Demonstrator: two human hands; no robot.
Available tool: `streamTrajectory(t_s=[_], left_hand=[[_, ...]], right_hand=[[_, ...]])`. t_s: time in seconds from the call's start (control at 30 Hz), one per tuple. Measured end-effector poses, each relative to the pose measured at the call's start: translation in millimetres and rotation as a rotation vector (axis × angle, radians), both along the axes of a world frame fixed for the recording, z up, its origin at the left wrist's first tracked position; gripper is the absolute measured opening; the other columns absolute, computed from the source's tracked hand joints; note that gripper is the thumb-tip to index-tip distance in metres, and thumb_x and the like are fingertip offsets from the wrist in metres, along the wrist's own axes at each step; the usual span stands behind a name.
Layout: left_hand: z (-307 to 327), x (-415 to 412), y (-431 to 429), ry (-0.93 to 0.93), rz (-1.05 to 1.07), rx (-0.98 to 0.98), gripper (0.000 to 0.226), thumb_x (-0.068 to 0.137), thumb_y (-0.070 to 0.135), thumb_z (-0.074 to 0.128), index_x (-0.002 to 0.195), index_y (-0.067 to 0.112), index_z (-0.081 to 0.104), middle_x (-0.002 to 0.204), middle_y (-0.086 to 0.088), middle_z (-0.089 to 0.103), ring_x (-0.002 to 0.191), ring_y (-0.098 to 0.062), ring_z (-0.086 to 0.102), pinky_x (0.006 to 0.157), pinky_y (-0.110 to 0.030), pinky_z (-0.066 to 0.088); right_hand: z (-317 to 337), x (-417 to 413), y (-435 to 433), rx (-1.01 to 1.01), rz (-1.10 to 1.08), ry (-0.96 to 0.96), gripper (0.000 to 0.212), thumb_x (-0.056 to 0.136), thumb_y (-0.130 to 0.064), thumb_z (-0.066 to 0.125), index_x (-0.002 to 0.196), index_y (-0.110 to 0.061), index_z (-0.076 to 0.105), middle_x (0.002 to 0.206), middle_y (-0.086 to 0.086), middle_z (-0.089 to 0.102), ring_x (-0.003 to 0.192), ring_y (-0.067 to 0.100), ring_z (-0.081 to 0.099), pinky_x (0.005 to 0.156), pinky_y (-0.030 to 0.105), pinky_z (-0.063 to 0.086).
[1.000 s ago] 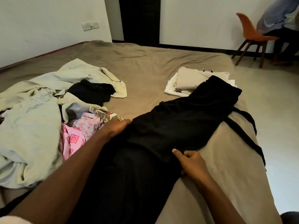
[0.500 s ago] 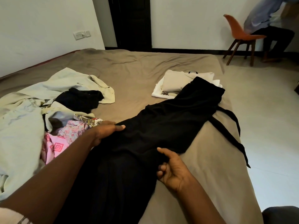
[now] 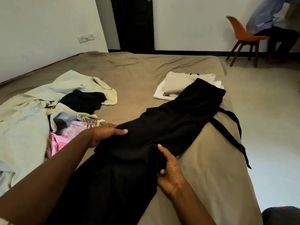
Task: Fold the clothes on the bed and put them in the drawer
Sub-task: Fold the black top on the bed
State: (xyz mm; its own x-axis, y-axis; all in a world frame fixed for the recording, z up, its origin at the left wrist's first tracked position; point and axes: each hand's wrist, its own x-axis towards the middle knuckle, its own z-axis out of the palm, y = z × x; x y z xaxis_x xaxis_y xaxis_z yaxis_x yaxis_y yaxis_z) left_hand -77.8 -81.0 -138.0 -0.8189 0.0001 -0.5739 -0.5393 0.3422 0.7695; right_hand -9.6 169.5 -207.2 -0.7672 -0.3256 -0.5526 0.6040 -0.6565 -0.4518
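The black garment [image 3: 178,120] lies stretched out on the bed [image 3: 211,184]. Its long axis runs on a diagonal from the near left corner of the view to the far right, and its far end points toward the bed's right edge.

Both hands hold it at about mid-length. The right hand [image 3: 170,172] grips the garment's right edge, thumb up on the cloth and fingers [image 3: 161,172] curled round the edge. The left hand [image 3: 103,134] pinches the left edge, thumb laid flat on top, with the other fingers hidden under the fabric.

Just left of that hand is a loose heap: a pink patterned cloth [image 3: 65,138], a pale green garment [image 3: 24,127] and a small black piece [image 3: 82,101]. Two black ties [image 3: 227,132] trail from the garment over the bed's right side.

The garment's far end overlaps a folded stack [image 3: 175,83] of beige and white clothes. Beyond the bed stand a dark door [image 3: 134,23] and an orange chair [image 3: 243,34] with a person [image 3: 276,30] seated on it.
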Motion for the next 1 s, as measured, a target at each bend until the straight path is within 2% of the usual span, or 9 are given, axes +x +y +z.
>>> streamTrajectory(t_s=[0.13, 0.27, 0.4, 0.5, 0.57, 0.67, 0.77, 0.9, 1.0], left_hand=[[-3.1, -6.7, 3.6, 0.141, 0.112, 0.065, 0.02, 0.098, 0.023, 0.069, 0.112, 0.011, 0.076, 0.113, -0.015, 0.076, 0.106, -0.031, 0.073, 0.103, -0.049, 0.053], [-6.7, -12.0, 6.5, 0.334, 0.313, 0.331, 0.029, 0.098, 0.015, 0.065, 0.126, 0.006, 0.067, 0.124, -0.019, 0.071, 0.109, -0.031, 0.069, 0.108, -0.049, 0.05], [-6.9, -5.8, 1.2, 0.336, 0.311, 0.354, 0.033, 0.098, 0.015, 0.064, 0.129, 0.005, 0.063, 0.128, -0.019, 0.069, 0.112, -0.032, 0.066, 0.11, -0.049, 0.048], [-4.1, -0.2, -3.0, 0.337, 0.272, 0.407, 0.024, 0.098, 0.014, 0.063, 0.121, 0.011, 0.066, 0.125, -0.017, 0.069, 0.111, -0.03, 0.065, 0.108, -0.047, 0.047], [0.0, 0.7, -6.6, 0.294, 0.254, 0.411, 0.022, 0.098, 0.019, 0.063, 0.117, 0.009, 0.069, 0.122, -0.016, 0.071, 0.109, -0.03, 0.068, 0.107, -0.045, 0.049], [1.6, -4.1, -9.5, 0.065, 0.081, 0.012, 0.039, 0.09, 0.035, 0.077, 0.114, 0.004, 0.073, 0.112, -0.016, 0.076, 0.105, -0.033, 0.073, 0.102, -0.047, 0.054], [4.0, -6.2, -5.6, 0.026, 0.067, -0.235, 0.042, 0.085, 0.039, 0.082, 0.106, 0.003, 0.073, 0.106, -0.015, 0.076, 0.1, -0.03, 0.073, 0.091, -0.041, 0.058], [37.1, -5.1, 1.7, 0.132, 0.348, 0.101, 0.028, 0.094, 0.025, 0.072, 0.108, 0.001, 0.074, 0.109, -0.018, 0.077, 0.099, -0.032, 0.074, 0.099, -0.046, 0.056], [73.5, -1.2, -0.6, 0.176, 0.424, 0.274, 0.024, 0.097, 0.027, 0.064, 0.089, 0.006, 0.073, 0.087, -0.012, 0.076, 0.077, -0.025, 0.072, 0.076, -0.037, 0.056]], right_hand=[[-1.0, -4.0, -0.4, -0.011, -0.005, -0.054, 0.021, 0.083, -0.031, 0.077, 0.069, -0.016, 0.075, 0.074, 0.001, 0.071, 0.03, 0.007, 0.03, 0.036, 0.018, 0.034], [-4.9, -7.5, 2.7, -0.065, -0.09, -0.05, 0.013, 0.082, -0.026, 0.078, 0.086, -0.014, 0.075, 0.086, 0.002, 0.076, 0.038, 0.011, 0.051, 0.039, 0.02, 0.044], [-15.9, -9.5, -1.9, 0.159, -0.3, 0.063, 0.054, 0.073, -0.04, 0.087, 0.119, -0.015, 0.072, 0.116, 0.009, 0.076, 0.105, 0.03, 0.074, 0.098, 0.046, 0.056], [-18.9, -7.0, -3.2, 0.634, -0.313, 0.021, 0.047, 0.074, -0.058, 0.082, 0.095, -0.026, 0.055, 0.107, 0.0, 0.067, 0.102, 0.025, 0.067, 0.1, 0.046, 0.054], [-17.3, -5.8, -2.4, 0.5, -0.291, 0.009, 0.041, 0.08, -0.048, 0.082, 0.103, -0.023, 0.06, 0.109, 0.003, 0.07, 0.103, 0.027, 0.07, 0.099, 0.047, 0.055], [-12.4, -5.6, 3.6, 0.143, -0.092, -0.013, 0.043, 0.086, -0.019, 0.078, 0.126, -0.007, 0.068, 0.115, 0.017, 0.075, 0.107, 0.035, 0.073, 0.101, 0.05, 0.055], [-5.4, -9.3, 11.2, 0.133, -0.021, -0.012, 0.045, 0.085, -0.009, 0.078, 0.128, 0.001, 0.067, 0.117, 0.022, 0.074, 0.111, 0.039, 0.071, 0.104, 0.052, 0.053], [25.5, -23.1, 22.1, 0.341, -0.041, 0.096, 0.066, 0.076, -0.016, 0.088, 0.133, -0.003, 0.059, 0.115, 0.021, 0.074, 0.101, 0.038, 0.075, 0.089, 0.054, 0.061], [73.6, -44.1, 38.7, 0.483, -0.044, 0.2, 0.055, 0.085, -0.019, 0.081, 0.133, -0.005, 0.058, 0.112, 0.021, 0.075, 0.093, 0.036, 0.077, 0.078, 0.049, 0.063]])
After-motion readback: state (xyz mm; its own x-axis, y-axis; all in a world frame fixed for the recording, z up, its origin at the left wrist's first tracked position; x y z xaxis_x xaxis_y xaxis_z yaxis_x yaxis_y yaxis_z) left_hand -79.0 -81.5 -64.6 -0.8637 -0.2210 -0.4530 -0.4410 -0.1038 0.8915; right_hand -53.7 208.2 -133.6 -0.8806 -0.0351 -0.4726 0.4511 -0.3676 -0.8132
